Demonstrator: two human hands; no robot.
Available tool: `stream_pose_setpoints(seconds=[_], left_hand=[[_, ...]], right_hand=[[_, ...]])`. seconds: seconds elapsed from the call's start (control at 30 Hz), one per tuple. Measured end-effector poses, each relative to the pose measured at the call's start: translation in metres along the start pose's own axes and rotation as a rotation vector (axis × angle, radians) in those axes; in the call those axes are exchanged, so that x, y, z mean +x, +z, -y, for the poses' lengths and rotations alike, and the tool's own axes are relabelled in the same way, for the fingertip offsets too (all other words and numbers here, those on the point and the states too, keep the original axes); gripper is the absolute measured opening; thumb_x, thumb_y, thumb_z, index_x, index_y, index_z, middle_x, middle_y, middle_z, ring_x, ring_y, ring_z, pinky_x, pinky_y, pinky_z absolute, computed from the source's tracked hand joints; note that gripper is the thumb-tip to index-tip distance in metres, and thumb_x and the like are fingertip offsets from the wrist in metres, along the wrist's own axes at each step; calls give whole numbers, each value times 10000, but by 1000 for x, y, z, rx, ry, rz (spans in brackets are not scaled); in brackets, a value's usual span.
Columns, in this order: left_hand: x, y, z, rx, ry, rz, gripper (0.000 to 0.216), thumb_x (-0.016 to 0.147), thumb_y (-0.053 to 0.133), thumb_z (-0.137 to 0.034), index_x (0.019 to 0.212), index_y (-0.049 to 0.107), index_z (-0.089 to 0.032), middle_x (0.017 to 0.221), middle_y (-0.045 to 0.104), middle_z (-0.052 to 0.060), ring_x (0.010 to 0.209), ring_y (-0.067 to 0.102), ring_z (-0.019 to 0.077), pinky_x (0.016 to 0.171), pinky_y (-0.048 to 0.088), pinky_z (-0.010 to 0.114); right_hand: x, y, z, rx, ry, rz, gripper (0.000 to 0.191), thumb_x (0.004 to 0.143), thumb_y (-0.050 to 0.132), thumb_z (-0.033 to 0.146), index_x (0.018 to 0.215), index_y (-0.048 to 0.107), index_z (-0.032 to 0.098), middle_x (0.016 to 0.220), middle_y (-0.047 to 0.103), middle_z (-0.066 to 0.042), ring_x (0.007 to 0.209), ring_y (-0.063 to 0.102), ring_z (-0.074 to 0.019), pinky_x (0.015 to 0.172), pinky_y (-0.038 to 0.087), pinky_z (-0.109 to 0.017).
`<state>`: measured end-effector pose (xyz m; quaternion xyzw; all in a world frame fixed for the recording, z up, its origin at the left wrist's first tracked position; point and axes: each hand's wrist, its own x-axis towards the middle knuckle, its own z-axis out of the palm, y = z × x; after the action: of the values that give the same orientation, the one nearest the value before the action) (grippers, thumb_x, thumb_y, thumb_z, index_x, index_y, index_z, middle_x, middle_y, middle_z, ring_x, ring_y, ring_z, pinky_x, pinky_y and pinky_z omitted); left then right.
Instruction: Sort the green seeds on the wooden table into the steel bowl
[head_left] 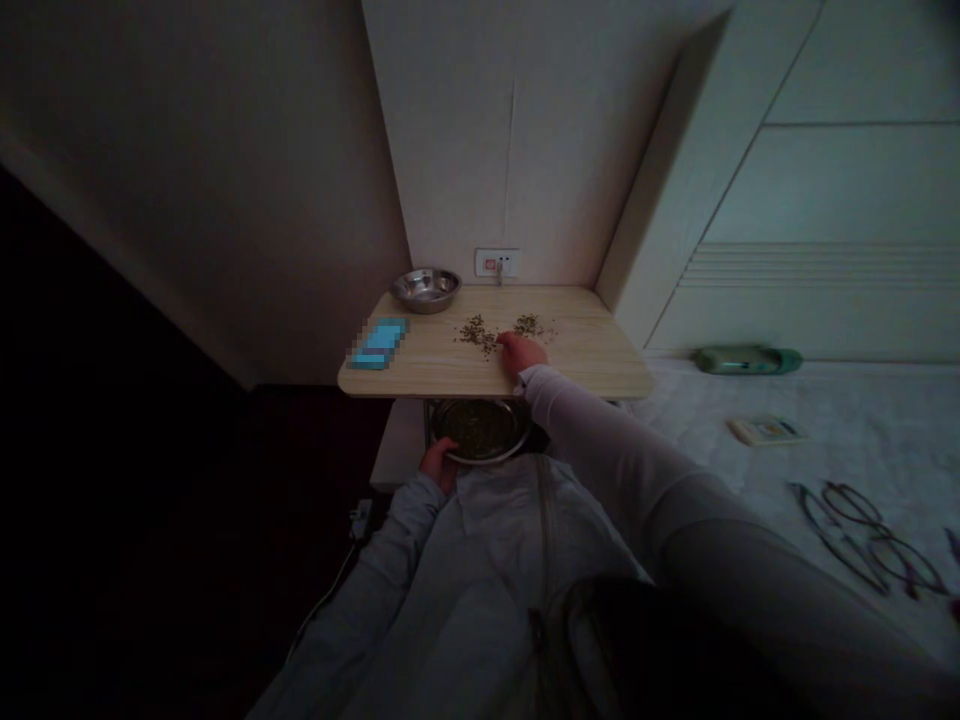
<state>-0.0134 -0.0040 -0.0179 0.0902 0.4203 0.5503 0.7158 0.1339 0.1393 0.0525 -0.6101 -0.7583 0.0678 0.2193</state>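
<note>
On the small wooden table (577,370) lie two loose piles of small dark bits, perhaps seeds or dried herbs; I cannot tell which. My right hand (523,354) reaches over the tabletop, fingers pinched at the edge of the left pile (475,330). The right pile (528,325) lies just beyond the knuckles. Below the table's front edge, my left hand (441,464) grips the rim of a round metal bowl (491,460) at its left side. Similar dark bits (480,425) cover the inside of that bowl, partly hidden by the tabletop.
An empty steel bowl (426,290) stands at the table's back left, with a blue pixelated rectangle (379,343) in front. A wall socket (496,263) sits behind. On the bed to the right are a green case (746,360), a small box (766,430) and looped cables (855,520).
</note>
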Motion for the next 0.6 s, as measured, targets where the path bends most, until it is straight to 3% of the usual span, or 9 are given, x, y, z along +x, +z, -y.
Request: stream_pose_setpoints(seconds=[0.37, 0.6], left_hand=[[3, -2, 0, 31, 7, 22, 245, 553, 413, -62, 747, 561, -89, 656, 623, 64, 664, 572, 184, 489, 461, 277], [5, -4, 1, 38, 37, 20, 238, 546, 414, -61, 727, 564, -101, 620, 614, 44, 606, 564, 163, 476, 450, 267]], right_hand=[[-23, -10, -8, -123, -207, 45, 321, 734, 342, 207, 1024, 479, 217, 913, 591, -68, 788, 533, -186, 687, 376, -290], [-31, -13, -23, 120, -205, -44, 305, 718, 358, 204, 987, 502, 193, 946, 579, -53, 822, 522, -162, 750, 378, -297]])
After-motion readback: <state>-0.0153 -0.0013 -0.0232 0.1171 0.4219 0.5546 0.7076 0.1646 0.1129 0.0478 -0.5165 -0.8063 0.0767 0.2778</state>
